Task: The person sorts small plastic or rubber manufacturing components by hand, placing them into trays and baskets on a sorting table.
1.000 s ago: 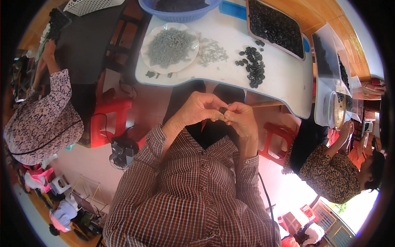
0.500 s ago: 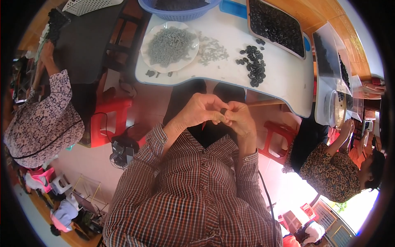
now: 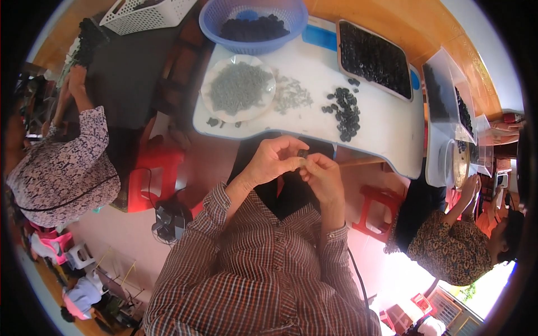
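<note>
Near the table's front edge, my left hand [image 3: 273, 161] pinches a small dark rounded piece [image 3: 303, 153] between thumb and fingertips. Close against it, my right hand [image 3: 324, 178] has its thumb and fingers pressed together at the lower side of the same piece. The piece looks like the small black rounded pieces [image 3: 348, 115] heaped on the table beyond my hands. Small grey pieces [image 3: 238, 87] fill a white plate with a wavy rim [image 3: 208, 103]. More pale grey pieces [image 3: 294, 94] lie scattered beside the plate.
On the white table [image 3: 386, 131] stand a blue basket [image 3: 210, 28] with dark contents and a tray [image 3: 340, 42] full of black pieces. Clear bins [image 3: 448, 67] are at the right. Co-workers sit on both sides, near red stools [image 3: 376, 210].
The view has shifted, so the table and basket appear lower. My fingers have parted slightly around the dark piece, and my right hand sits a little lower than my left.
</note>
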### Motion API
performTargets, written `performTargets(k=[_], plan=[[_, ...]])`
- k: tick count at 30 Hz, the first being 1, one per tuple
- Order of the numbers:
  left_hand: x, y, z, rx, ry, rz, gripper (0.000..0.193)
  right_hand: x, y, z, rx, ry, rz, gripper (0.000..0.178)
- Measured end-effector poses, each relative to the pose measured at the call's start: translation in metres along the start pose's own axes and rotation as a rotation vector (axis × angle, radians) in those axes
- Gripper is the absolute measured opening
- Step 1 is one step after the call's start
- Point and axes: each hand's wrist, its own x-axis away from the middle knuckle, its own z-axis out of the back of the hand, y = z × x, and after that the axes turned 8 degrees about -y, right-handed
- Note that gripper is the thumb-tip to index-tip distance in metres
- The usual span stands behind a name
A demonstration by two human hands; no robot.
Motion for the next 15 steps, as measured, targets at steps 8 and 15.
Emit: performTargets(k=[8, 15], plan=[[-0.072, 0.055, 0.063, -0.335, 0.431, -0.156, 0.029, 0.002, 0.003, -0.005, 0.198, 0.085, -0.073, 0.014], [-0.137, 0.098, 0.128, -0.499, 0.701, -0.27, 0.034, 0.002, 0.004, -0.012, 0.243, 0.127, -0.041, 0.013]])
